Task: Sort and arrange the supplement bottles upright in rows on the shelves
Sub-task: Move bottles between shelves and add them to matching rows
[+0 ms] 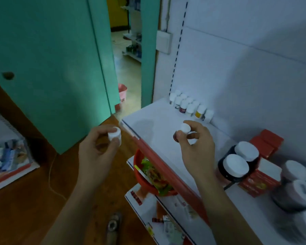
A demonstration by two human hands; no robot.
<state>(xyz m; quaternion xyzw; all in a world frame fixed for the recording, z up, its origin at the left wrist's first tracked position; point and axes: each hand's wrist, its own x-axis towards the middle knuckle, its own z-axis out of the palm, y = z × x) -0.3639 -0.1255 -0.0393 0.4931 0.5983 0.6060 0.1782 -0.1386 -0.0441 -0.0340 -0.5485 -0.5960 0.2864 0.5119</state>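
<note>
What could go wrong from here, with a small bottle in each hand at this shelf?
1. The left hand pinches its white bottle out past the shelf, above the wooden floor; a slip would likely drop it there.
2. The small bottles at the back stand close together; adding the red-bodied bottle held in the right hand could knock some over.

Head-worn view, down onto shelf (162, 119)

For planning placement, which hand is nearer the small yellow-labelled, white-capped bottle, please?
Right: the right hand hangs over the white shelf near the yellow-labelled bottle; the left hand is past the shelf's edge.
</note>
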